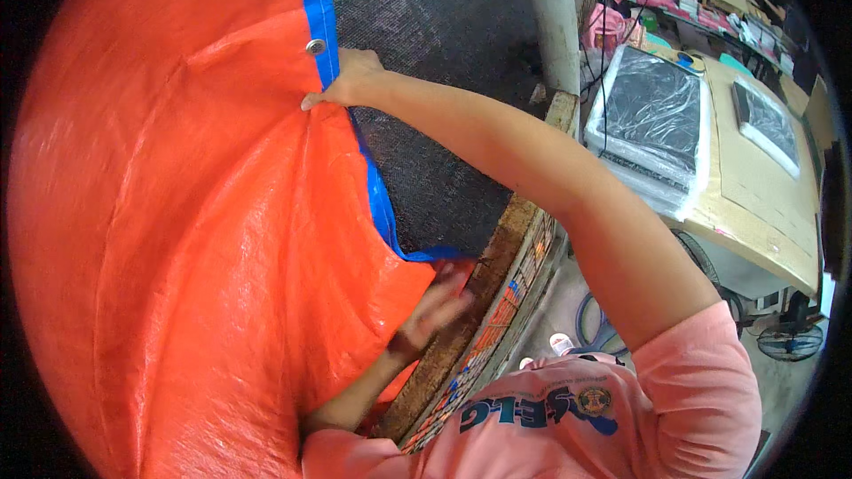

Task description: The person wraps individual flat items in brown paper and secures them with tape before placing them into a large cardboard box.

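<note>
A large orange tarp (195,239) with a blue hem (380,204) spreads over the left half of the view. Its upper edge carries a metal eyelet (315,46). My right hand (351,80) pinches the hemmed edge just below that eyelet, thumb on the orange face and fingers partly hidden behind it. Lower down, my left hand (435,306) is smeared by motion beside the tarp's corner, its fingers stretched out and apart. Whether it touches the tarp is unclear. Dark woven sheeting (453,177) lies to the right of the hem.
A worn wooden ledge (497,253) borders the sheeting, with wire mesh (484,337) below it. A pale post (550,22) rises behind. To the right, plastic-wrapped dark panels (652,106) lie on a tan table (754,213). A black fan (788,337) stands near the table.
</note>
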Available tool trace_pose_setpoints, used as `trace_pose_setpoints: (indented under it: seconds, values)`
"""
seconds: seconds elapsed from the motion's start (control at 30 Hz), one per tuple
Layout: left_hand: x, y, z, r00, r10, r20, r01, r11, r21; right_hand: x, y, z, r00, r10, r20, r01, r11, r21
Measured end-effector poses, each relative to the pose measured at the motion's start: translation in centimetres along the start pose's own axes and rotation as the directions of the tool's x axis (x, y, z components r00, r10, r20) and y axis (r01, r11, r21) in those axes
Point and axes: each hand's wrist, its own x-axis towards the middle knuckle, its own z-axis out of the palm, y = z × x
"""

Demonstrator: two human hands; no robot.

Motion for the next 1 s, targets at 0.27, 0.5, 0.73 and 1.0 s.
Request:
trace_pose_setpoints:
  seconds: [0.27,0.5,0.73,1.0]
  values:
    - [3.4,-5.5,-4.2,0.618,-0.768,0.17,0.307,0.434,0.847,-0.2,-1.3,-1.1,0.993,-0.001,-0.119,0.013,0.995,0.099]
    - [4.9,-9.7,-1.3,0.645,-0.736,0.207,0.264,0.468,0.843,0.4,1.0,-2.9,0.992,-0.036,-0.123,0.065,0.968,0.242]
    - [10.7,-10.9,7.5,0.832,-0.231,0.504,0.137,0.967,0.217,-1.3,2.9,-7.2,0.991,-0.111,0.076,0.086,0.957,0.278]
    - [12.6,-10.7,11.0,0.644,-0.464,0.608,0.55,0.834,0.054,-9.5,7.5,-9.9,0.856,-0.329,0.399,0.033,0.805,0.593]
